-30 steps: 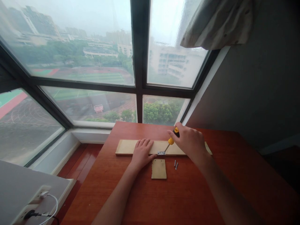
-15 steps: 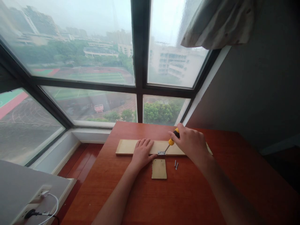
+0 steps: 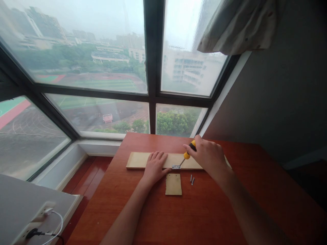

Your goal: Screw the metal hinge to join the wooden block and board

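A long pale wooden board (image 3: 136,160) lies across the table. My left hand (image 3: 155,166) rests flat on it, fingers stretched out, with the thumb beside a small metal hinge (image 3: 176,167) at the board's near edge. Wrapped round the yellow and black handle of a screwdriver (image 3: 187,155) is my right hand (image 3: 208,153). The screwdriver leans, and its tip meets the right part of the hinge. Just below the hinge lies a small square wooden piece (image 3: 173,184) with two holes near its top edge. Two screws (image 3: 192,179) lie to its right.
The reddish-brown table (image 3: 204,211) stands by large windows with a dark frame (image 3: 152,68). A curtain (image 3: 240,27) hangs at the upper right. At the lower left, plugs and cables (image 3: 61,221) come out of a wall socket.
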`<control>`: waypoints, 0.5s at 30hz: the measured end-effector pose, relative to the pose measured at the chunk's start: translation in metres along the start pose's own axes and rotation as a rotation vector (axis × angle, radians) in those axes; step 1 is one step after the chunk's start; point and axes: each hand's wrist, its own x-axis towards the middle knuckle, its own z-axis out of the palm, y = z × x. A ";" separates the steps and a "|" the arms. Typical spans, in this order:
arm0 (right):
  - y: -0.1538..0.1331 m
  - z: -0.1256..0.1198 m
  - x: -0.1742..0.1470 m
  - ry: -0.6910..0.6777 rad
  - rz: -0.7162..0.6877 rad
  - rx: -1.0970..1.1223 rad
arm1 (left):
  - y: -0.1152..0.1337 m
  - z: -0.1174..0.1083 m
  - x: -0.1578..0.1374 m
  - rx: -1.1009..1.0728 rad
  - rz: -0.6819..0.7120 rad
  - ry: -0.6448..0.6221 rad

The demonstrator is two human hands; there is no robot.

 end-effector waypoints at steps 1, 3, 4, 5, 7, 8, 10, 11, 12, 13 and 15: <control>0.000 0.000 -0.001 0.000 -0.008 0.022 | 0.000 0.000 0.000 0.001 0.001 0.000; 0.001 -0.001 -0.003 0.018 -0.046 0.078 | -0.001 0.001 0.000 0.003 0.004 0.000; 0.002 -0.002 -0.004 0.028 -0.075 0.109 | -0.001 0.001 0.000 0.003 0.005 0.000; 0.003 -0.003 -0.006 0.035 -0.106 0.136 | -0.001 0.001 0.000 0.005 0.006 0.001; 0.003 -0.005 -0.008 0.039 -0.148 0.165 | -0.001 0.001 0.000 0.010 0.009 0.002; 0.003 -0.006 -0.009 0.042 -0.152 0.165 | -0.001 0.002 0.000 0.012 0.009 0.003; 0.001 -0.009 -0.010 0.051 -0.124 0.138 | -0.001 0.002 0.000 0.011 0.010 0.005; 0.000 -0.009 -0.010 0.051 -0.094 0.114 | -0.001 0.002 0.000 0.010 0.009 0.005; -0.001 -0.009 -0.010 0.043 -0.064 0.090 | -0.001 0.002 0.000 0.010 0.009 0.007; -0.001 -0.009 -0.009 0.030 -0.040 0.072 | -0.001 0.002 0.000 0.010 0.008 0.007; -0.002 -0.009 -0.009 0.003 -0.027 0.074 | -0.001 0.001 0.000 0.013 0.008 0.008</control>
